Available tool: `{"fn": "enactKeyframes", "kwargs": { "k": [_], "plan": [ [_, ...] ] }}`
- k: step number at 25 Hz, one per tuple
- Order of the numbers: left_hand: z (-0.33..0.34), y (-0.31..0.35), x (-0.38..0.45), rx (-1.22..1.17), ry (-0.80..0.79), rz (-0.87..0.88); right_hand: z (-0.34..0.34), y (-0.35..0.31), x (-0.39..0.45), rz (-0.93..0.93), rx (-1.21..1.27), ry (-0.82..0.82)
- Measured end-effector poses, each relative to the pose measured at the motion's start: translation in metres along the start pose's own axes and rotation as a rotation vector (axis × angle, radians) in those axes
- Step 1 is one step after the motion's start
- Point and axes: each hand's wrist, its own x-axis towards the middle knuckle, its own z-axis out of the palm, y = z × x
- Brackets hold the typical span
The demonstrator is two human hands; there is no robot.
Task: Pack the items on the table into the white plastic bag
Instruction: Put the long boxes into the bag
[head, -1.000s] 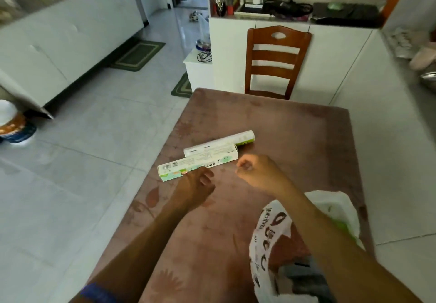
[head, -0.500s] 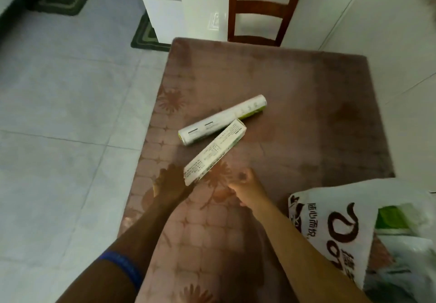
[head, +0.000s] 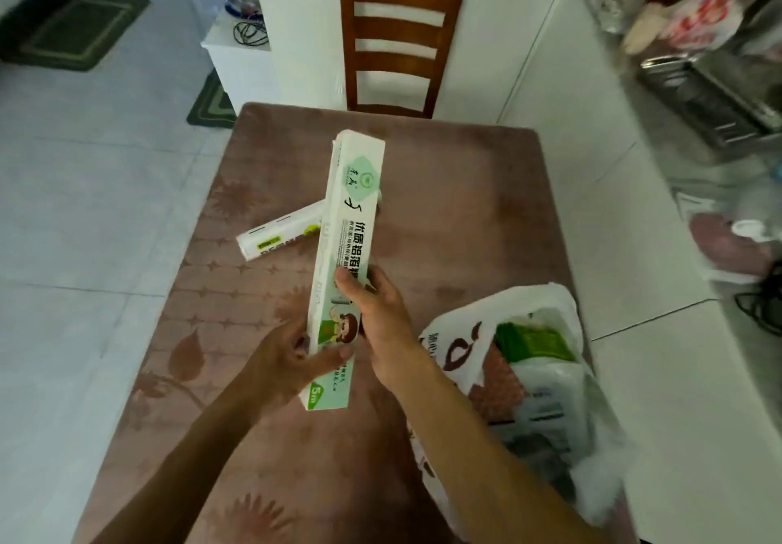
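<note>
**Long box lifted off the desk, bag waiting at lower right**

Half a second ago the long white-and-green box (head: pixel 347 264) lay on the desk (head: pixel 465 213) beside the white roll (head: pixel 277 236), with only the left hand at its near end. Now it is up in the air at the centre of the frame, standing steeply with its far end toward the wooden chair (head: pixel 400 39) at the top. Both hands have it. The left hand (head: pixel 292 359) holds the lower part, thumb laid across the printed face and fingers behind the left edge. The right hand (head: pixel 372 306) holds it just above, thumb on the front and fingers wrapped round the right side. So each grip is closed on the box.

The roll has stayed on the desk, left of centre, partly hidden behind the raised box.

The white plastic bag (head: pixel 546 378) sits at the lower right, just beside the right forearm, its mouth loosely open with a green packet (head: pixel 533 342) showing inside.

For the task, this looks like the carry step: the box is off the surface and needs turning toward the bag's mouth. Given its length, it likely must go in end first. The roll would be left to pack after it.
</note>
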Motion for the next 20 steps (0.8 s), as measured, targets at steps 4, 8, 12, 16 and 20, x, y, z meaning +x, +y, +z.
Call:
{"fn": "enactKeyframes", "kwargs": {
  "k": [4,8,12,16,20],
  "plan": [
    [0.064,0.079,-0.01,-0.134,0.062,0.118,-0.076,-0.08,-0.053,-0.125,0.023,0.035],
    [0.126,0.128,0.001,0.118,0.275,0.363,-0.179,-0.145,-0.117,-0.203,-0.026,0.131],
    [0.183,0.139,0.021,1.091,-0.03,0.361,-0.257,-0.157,-0.176,0.043,-0.281,0.105],
    [0.201,0.143,0.04,1.07,-0.058,0.133,-0.302,-0.139,-0.197,0.294,-0.511,-0.105],
    [0.189,0.145,0.045,0.857,-0.055,0.086,-0.308,-0.126,-0.188,0.405,-0.549,-0.234]
  ]
}}
